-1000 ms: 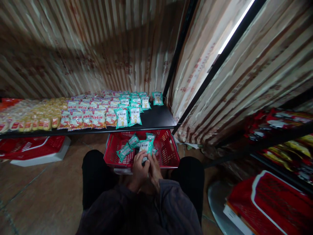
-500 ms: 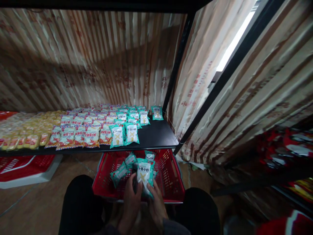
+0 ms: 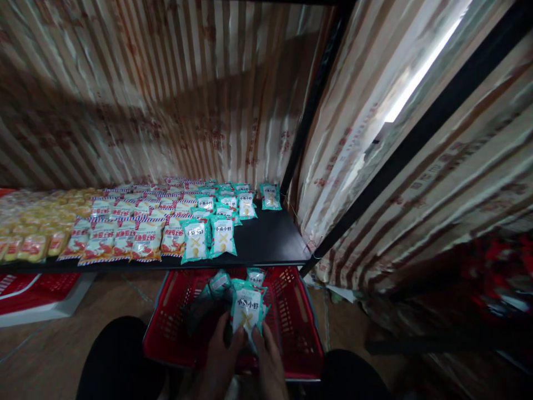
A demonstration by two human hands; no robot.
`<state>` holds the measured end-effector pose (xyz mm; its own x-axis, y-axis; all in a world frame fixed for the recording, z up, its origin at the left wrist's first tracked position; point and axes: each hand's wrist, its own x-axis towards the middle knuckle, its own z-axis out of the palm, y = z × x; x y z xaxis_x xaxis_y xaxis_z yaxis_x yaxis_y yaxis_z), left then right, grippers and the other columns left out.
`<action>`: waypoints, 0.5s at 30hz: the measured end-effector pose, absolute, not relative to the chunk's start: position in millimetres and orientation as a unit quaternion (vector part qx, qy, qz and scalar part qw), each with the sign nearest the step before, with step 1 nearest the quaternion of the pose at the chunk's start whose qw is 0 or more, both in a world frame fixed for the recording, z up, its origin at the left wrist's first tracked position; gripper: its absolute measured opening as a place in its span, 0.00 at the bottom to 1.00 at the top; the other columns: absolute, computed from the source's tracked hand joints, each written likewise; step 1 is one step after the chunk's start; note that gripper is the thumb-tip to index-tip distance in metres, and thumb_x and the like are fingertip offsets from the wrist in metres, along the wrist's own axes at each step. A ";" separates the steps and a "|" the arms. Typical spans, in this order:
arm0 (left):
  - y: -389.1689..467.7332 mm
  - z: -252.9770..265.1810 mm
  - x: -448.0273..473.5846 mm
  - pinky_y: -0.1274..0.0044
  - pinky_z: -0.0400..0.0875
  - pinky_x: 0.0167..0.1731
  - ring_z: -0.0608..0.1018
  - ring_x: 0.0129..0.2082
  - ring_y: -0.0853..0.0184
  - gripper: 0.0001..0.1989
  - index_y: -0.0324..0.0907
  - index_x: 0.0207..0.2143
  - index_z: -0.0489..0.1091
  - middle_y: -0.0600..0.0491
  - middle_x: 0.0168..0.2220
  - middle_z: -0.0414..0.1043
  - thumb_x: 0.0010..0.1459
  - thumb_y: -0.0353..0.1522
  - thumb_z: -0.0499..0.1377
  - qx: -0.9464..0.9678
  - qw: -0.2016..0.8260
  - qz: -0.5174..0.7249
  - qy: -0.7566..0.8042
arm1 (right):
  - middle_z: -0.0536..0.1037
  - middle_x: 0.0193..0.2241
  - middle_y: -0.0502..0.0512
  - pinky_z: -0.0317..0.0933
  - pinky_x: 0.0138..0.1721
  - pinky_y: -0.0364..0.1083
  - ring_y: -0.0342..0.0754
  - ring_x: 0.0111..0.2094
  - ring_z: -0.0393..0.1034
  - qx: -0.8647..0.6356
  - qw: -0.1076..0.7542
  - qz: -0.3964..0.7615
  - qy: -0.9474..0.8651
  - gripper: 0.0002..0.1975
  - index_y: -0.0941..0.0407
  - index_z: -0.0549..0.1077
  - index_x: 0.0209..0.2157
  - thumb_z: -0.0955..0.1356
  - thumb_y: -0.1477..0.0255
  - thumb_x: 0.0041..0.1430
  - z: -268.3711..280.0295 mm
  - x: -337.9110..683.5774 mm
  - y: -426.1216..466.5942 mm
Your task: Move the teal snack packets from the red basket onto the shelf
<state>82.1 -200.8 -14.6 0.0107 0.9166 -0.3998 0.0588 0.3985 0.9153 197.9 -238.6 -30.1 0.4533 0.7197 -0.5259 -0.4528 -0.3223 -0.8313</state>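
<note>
A teal and white snack bag (image 3: 246,305) is held upright between both hands, over a red plastic basket (image 3: 302,339). My left hand (image 3: 222,350) grips its lower left side, the thumb on the front. On the lower right, my right hand (image 3: 268,353) closes on the same bag. Behind it in the basket lie more teal snack bags (image 3: 219,282), partly hidden and dim. Above the basket, a black shelf (image 3: 270,241) carries rows of matching teal bags (image 3: 224,236), with one teal bag (image 3: 271,196) apart at the back right corner.
Orange and white snack bags (image 3: 146,239) and yellow packaged snacks (image 3: 32,247) fill the shelf's left side. Black posts (image 3: 353,222) frame its right end, before striped curtains (image 3: 200,111). A red and white box (image 3: 37,297) lies under the shelf. Blurred red packages (image 3: 503,272) are at far right.
The view has shifted slightly, and shelf and basket appear lower and larger. Both hands still hold the snack bag over the basket, and the basket's interior looks darker.
</note>
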 end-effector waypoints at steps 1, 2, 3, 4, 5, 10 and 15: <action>-200.1 -14.1 83.9 0.68 0.66 0.54 0.71 0.56 0.51 0.42 0.34 0.54 0.65 0.36 0.55 0.69 0.41 0.52 0.61 0.408 0.575 0.374 0.603 | 0.75 0.53 0.55 0.62 0.56 0.53 0.61 0.60 0.62 -0.630 0.572 0.512 -0.117 0.38 0.50 0.76 0.46 0.76 0.46 0.32 -29.0 200.2 -237.4; -199.3 -13.6 85.9 0.68 0.67 0.54 0.72 0.56 0.51 0.41 0.34 0.53 0.65 0.37 0.54 0.70 0.41 0.51 0.61 0.411 0.568 0.380 0.603 | 0.74 0.54 0.55 0.62 0.57 0.53 0.60 0.60 0.62 -0.626 0.572 0.514 -0.130 0.38 0.50 0.76 0.47 0.75 0.46 0.34 -27.5 202.3 -235.8; -198.3 -12.9 87.9 0.68 0.68 0.53 0.72 0.55 0.52 0.40 0.35 0.53 0.65 0.38 0.54 0.71 0.42 0.50 0.60 0.414 0.565 0.384 0.601 | 0.74 0.55 0.56 0.62 0.57 0.52 0.60 0.59 0.63 -0.621 0.572 0.515 -0.147 0.38 0.50 0.75 0.49 0.75 0.46 0.35 -25.8 204.3 -233.8; -197.0 -12.1 89.9 0.68 0.68 0.52 0.73 0.55 0.52 0.39 0.35 0.53 0.66 0.38 0.53 0.71 0.43 0.50 0.60 0.419 0.563 0.387 0.598 | 0.73 0.55 0.55 0.62 0.56 0.52 0.59 0.59 0.64 -0.619 0.571 0.513 -0.167 0.38 0.50 0.74 0.51 0.75 0.47 0.37 -23.8 206.3 -231.3; -195.3 -11.1 91.8 0.67 0.68 0.52 0.73 0.54 0.52 0.38 0.36 0.53 0.66 0.39 0.53 0.72 0.44 0.49 0.60 0.424 0.560 0.389 0.596 | 0.73 0.55 0.55 0.62 0.56 0.51 0.59 0.58 0.64 -0.621 0.569 0.507 -0.185 0.39 0.50 0.73 0.52 0.75 0.48 0.38 -21.5 208.3 -228.3; -182.6 -3.1 101.0 0.67 0.68 0.53 0.74 0.53 0.53 0.36 0.36 0.55 0.64 0.41 0.53 0.72 0.46 0.45 0.60 0.453 0.555 0.402 0.570 | 0.77 0.50 0.57 0.63 0.53 0.50 0.59 0.54 0.68 -0.646 0.550 0.461 -0.260 0.36 0.53 0.73 0.51 0.72 0.47 0.43 -3.7 216.5 -209.1; -169.3 8.2 110.5 0.69 0.67 0.54 0.72 0.56 0.56 0.33 0.40 0.57 0.63 0.44 0.56 0.70 0.50 0.42 0.61 0.469 0.558 0.429 0.533 | 0.80 0.44 0.58 0.67 0.45 0.48 0.57 0.44 0.73 -0.645 0.536 0.434 -0.329 0.31 0.55 0.74 0.45 0.68 0.46 0.48 15.4 222.9 -188.6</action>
<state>110.5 -169.3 8.2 0.0632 0.9792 -0.1928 0.0215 0.1918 0.9812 222.9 -188.6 15.4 0.4063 0.8898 -0.2077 -0.0416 -0.2090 -0.9770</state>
